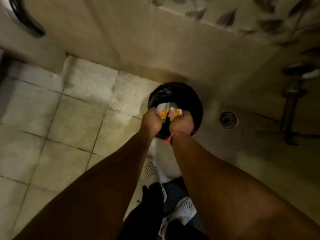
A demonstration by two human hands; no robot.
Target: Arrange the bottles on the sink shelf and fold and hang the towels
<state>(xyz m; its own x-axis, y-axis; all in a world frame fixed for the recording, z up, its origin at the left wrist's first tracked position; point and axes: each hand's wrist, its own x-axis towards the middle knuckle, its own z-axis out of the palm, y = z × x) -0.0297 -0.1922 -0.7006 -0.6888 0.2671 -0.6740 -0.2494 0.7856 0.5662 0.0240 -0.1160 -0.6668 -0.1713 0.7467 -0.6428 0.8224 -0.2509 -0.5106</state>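
Gripping orange-and-white wrappers (170, 112), left hand (153, 121) and right hand (181, 124) clench them over the black-lined bin (188, 96) on the tiled floor (69, 115)

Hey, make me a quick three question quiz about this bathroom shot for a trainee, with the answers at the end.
1. True or false: both hands hold orange and white wrappers over the black bin.
2. Which wrist wears the pink band? A) left B) right C) neither
3. What round metal thing is set in the floor to the right of the bin?

Key
1. True: the left hand and the right hand each grip wrappers above the bin.
2. B: the band is on the right wrist.
3. The drain.
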